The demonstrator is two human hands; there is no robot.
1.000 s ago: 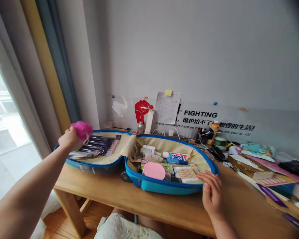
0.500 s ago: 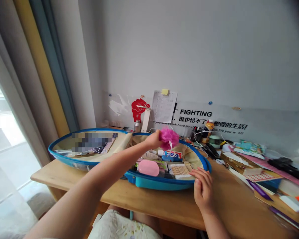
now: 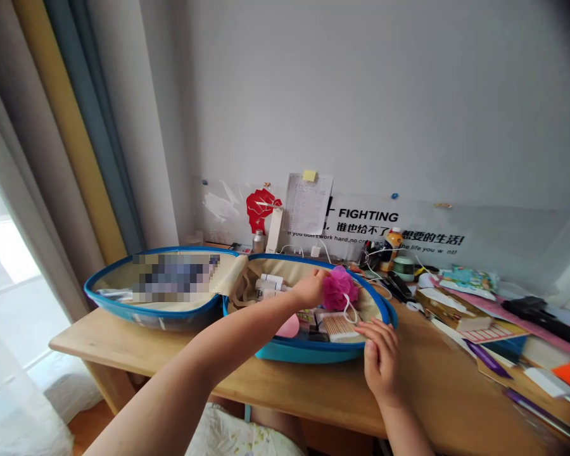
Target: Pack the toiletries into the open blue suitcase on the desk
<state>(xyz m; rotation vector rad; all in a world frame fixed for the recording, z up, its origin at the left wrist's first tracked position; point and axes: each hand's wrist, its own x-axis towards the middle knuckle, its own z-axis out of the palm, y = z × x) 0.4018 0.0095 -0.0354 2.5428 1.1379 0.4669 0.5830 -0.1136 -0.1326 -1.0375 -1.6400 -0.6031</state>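
Observation:
A mesh bath puff [image 3: 341,289] in bright pink, with a white cord loop, is held by my left hand [image 3: 312,288], whose fingers are closed on its left side. The puff is at the right part of an open blue suitcase [image 3: 308,353], low over the things inside. My right hand [image 3: 382,354] grips the case's near right rim, fingers over the edge and thumb outside. Close to those fingers lies a pack of cotton swabs [image 3: 339,326]. A pink oval box [image 3: 287,325] is partly hidden by my left forearm, and white bottles [image 3: 272,283] lie behind it.
The case's other half [image 3: 156,310] lies open on the left, its contents blurred out. Papers, a purple pen [image 3: 487,359] and other clutter cover the right of the wooden desk [image 3: 437,399]. A bottle [image 3: 390,250] and cables stand along the wall.
My left hand has brought the bath puff down and to the right, into the right part of the suitcase. My right hand stays on the rim. The view has shifted slightly.

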